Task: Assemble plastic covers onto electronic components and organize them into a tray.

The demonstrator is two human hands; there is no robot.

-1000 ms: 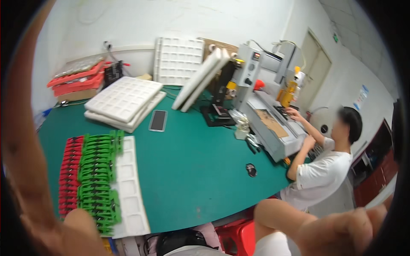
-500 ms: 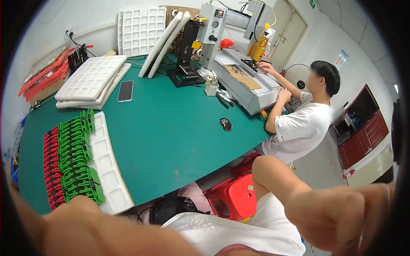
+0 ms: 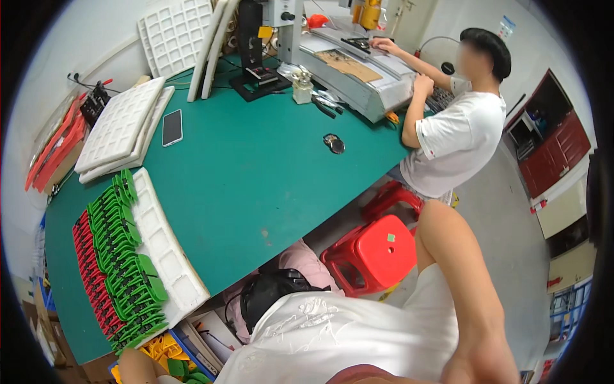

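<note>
My right forearm comes down the lower right, and my right hand (image 3: pixel 481 365) is blurred and cut off at the lower edge. Its fingers do not show, so I cannot tell whether it holds anything. Of my left arm only a bent bare part (image 3: pixel 137 367) shows at the lower left; the left hand is outside the picture. Nearest to that arm are rows of green and red plastic clip-like parts (image 3: pixel 131 262) beside a white foam tray (image 3: pixel 167 246). Below the table edge there, a blue bin holds yellow (image 3: pixel 165 347) and green plastic pieces.
On the green table (image 3: pixel 236 173) lie a phone (image 3: pixel 172 128), stacked white foam trays (image 3: pixel 121 128) and a small dark round item (image 3: pixel 333 143). A co-worker (image 3: pixel 457 128) sits at a bench machine (image 3: pixel 364 80). Red stools (image 3: pixel 377 249) and a black bag (image 3: pixel 275 291) are below the edge.
Both hands were large and close to the camera; the right has dropped to the lower edge and the left has gone out of the picture. The view has tilted downward.
</note>
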